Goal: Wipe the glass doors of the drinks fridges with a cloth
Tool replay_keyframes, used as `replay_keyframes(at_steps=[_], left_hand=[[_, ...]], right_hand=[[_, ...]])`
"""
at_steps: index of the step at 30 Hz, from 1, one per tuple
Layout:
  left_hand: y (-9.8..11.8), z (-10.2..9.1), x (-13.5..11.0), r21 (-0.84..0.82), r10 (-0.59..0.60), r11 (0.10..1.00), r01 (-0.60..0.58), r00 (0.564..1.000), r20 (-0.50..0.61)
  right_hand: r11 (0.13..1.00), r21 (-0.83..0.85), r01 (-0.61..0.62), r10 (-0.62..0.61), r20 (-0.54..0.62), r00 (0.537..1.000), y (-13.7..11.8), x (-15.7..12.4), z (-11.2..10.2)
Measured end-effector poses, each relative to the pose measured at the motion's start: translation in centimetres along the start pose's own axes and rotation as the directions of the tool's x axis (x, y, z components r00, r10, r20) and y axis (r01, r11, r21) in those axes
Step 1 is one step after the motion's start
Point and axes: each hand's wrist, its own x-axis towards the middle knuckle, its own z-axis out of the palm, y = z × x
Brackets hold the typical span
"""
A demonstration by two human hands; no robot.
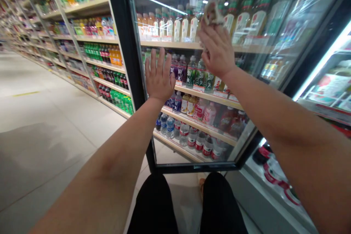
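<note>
In front of me stands a glass door point(192, 169) with a black frame, swung out from a lit cooler. My left hand point(159, 76) lies flat on the glass near the door's left side, its fingers spread. Higher up and to the right, my right hand point(218, 47) presses a crumpled light cloth point(212, 14) against the pane. The cloth bunches above the fingertips, and part of it is hidden under the palm. Both the hand and cloth look slightly blurred.
Through the glass, shelves of bottled drinks point(183, 135) show, mixed with ceiling-light reflections. More drink shelves point(95, 40) run along the left beside a pale tiled floor point(49, 117). At right, the cooler's interior point(334, 87) holds packaged goods. My legs point(153, 204) are close below the door.
</note>
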Motion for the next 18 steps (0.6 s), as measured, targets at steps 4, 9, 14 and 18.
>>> replay_keyframes(at_steps=[4,9,14,18], left_hand=[[0.0,0.0,0.0,0.006,0.009,1.000,-0.009,1.000,0.000],[-0.1,0.0,-0.1,0.051,0.015,0.999,-0.015,1.000,0.001],[0.2,-0.2,0.0,0.057,-0.041,0.998,0.036,0.995,0.086],[0.4,-0.4,0.1,0.026,-0.046,0.999,0.044,0.994,0.098]], right_hand=[[0.947,-0.077,-0.313,0.288,-0.233,0.929,0.3,5.0,-0.6],[0.986,-0.144,-0.080,0.083,0.014,0.996,-2.5,9.0,-1.6],[0.977,-0.105,-0.183,0.171,-0.114,0.979,0.5,9.6,-2.7],[0.946,-0.103,-0.307,0.262,-0.317,0.912,2.1,5.9,-1.7]])
